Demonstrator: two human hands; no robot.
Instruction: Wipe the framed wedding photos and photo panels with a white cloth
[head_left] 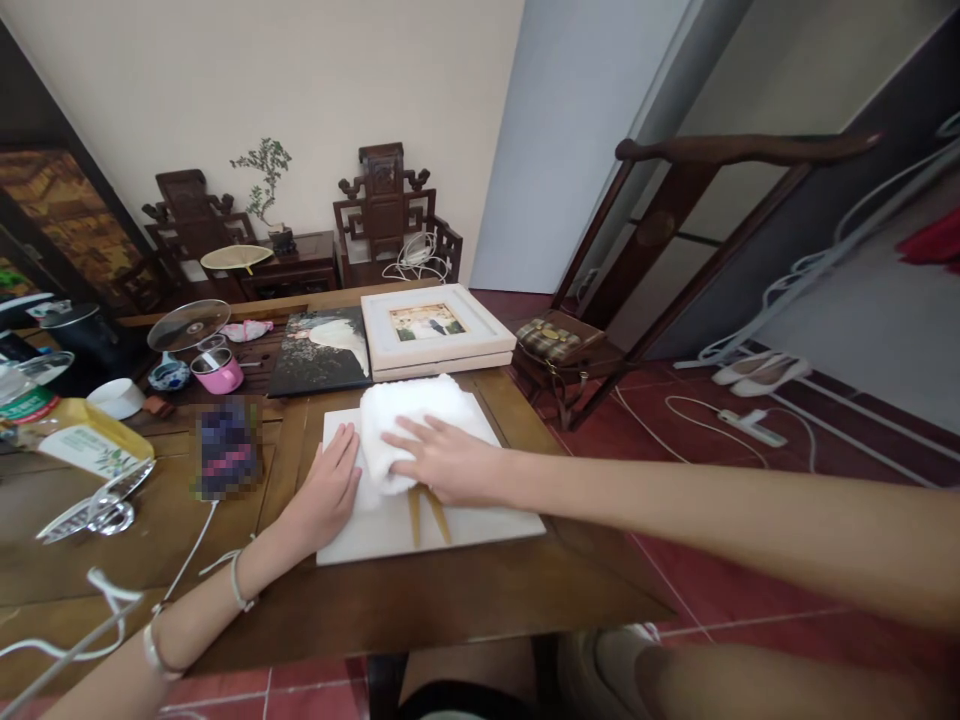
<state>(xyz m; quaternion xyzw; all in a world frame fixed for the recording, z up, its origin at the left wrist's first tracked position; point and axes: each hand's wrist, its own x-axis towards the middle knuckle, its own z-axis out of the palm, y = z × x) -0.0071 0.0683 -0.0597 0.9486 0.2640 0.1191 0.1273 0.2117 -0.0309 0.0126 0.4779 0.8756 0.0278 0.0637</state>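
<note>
Right hand (444,462), fingers spread, rests on a folded, fluffy white towel (409,402); left hand (330,488), flat, fingers together, just left.

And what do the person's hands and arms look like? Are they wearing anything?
The left hand and right hand wear no gloves, and no sleeves show. The left forearm has two pale, silvery loops: a wrist band and an upper band nearer the elbow. No bracelet shows on the right forearm.
</note>
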